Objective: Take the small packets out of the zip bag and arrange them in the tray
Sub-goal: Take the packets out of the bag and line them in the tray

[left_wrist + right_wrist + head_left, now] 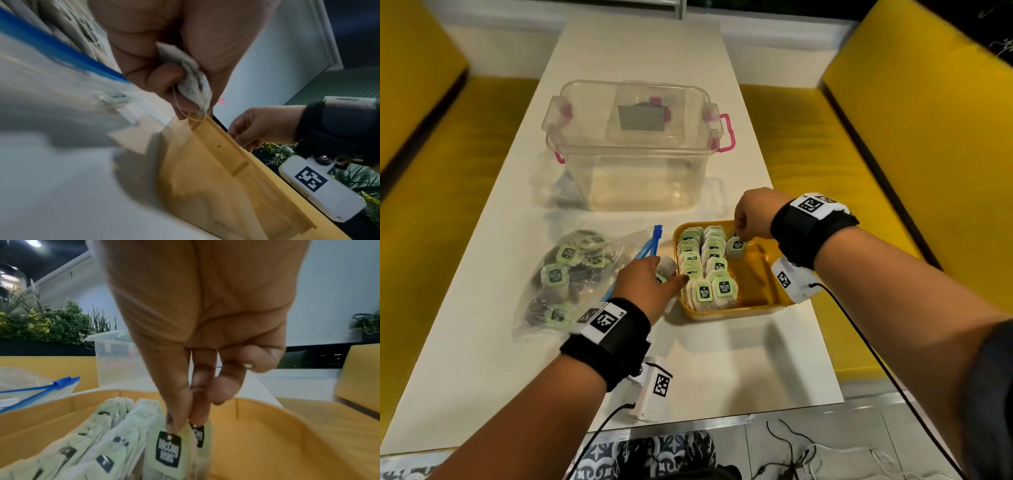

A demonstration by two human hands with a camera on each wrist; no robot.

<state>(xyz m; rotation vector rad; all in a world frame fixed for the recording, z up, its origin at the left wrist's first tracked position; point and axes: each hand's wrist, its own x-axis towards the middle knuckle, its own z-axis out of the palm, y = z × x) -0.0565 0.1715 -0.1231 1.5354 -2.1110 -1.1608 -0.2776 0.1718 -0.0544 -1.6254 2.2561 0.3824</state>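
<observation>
Yellow plastic is my landmark, the tray (pixel 756 274) at the middle of the white table (pixel 482 342); two rows of tea bags (pixel 700 260) stand in its left half, and its right half is bare. My right hand (pixel 751 216) hangs over the tray's far part with thumb and fingertips (pixel 174 420) pinched on the green tags of what look like two McCoy Teas bags (pixel 170 449), though the second tag is half hidden so I cannot be sure of the count; they dangle just right of the second row, about where a third row would start. My left hand (pixel 649 281) sits at the tray's left rim, fingers curled round one crumpled tea bag (pixel 195 84) whose string trails onto the rim. The zip bag (pixel 571 277) lies just left of the tray, mouth open with its blue zip strip (pixel 650 243) toward the tray, many bags inside; a clear storage box (pixel 633 147) stands beyond the tray.

Risks as I judge them: held only by tags, the bags may swing and topple the leaning rows; the loose string by my left fingers could snag on the rim and drag that bag askew; letting two go at once may leave them flat instead of upright.
</observation>
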